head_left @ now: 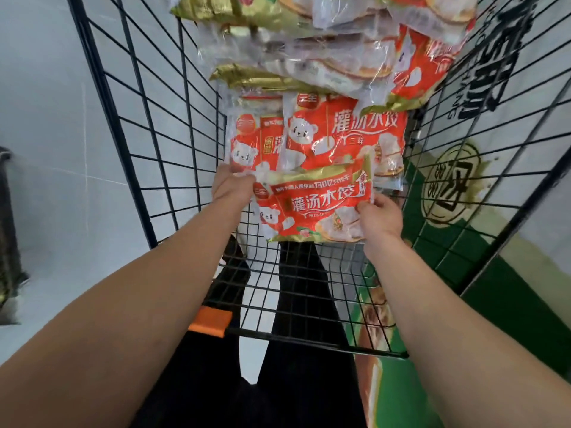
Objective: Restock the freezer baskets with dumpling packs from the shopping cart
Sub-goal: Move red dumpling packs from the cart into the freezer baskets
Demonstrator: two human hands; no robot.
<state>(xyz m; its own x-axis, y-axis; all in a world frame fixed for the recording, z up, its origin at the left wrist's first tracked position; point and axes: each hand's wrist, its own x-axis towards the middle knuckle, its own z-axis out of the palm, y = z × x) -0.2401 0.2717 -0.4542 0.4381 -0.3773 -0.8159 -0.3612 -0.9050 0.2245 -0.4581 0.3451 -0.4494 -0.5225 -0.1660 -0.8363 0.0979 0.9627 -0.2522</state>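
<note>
Fingers of the left hand (232, 184) pinch one top corner of a red dumpling pack (312, 208), and the right hand (379, 216) pinches the other side. Both hands are closed tight on this one pack. It sits low in the black wire shopping cart (160, 143), in front of more packs (324, 134) piled behind. This looks like the picking-up step. Next, the pack likely needs lifting out to a freezer basket, which is out of sight.

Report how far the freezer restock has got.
Done: nothing to confirm; no freezer basket is in view. In hand: left hand and right hand grip the nearest dumpling pack inside the cart. Left: more packs remain piled behind it.
</note>
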